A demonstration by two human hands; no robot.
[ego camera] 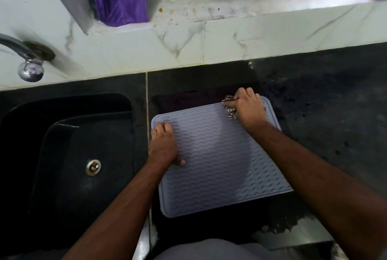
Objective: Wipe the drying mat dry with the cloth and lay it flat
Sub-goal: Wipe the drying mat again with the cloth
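From my head view, the grey drying mat lies flat on the dark counter at centre frame, right of the black sink. My left hand presses its left edge, fingers bent at the tips and holding nothing. My right hand, fingers curled, grips the striped cloth against the mat's upper right corner.

I count one drying mat, grey with wavy ridges, on the dark surface. One cloth, striped and bunched up. Two hands: one left hand and one right hand. One sink with one drain in it. One tap at the wall. Purple fabric hangs above; I can't tell whether it is one piece or several.
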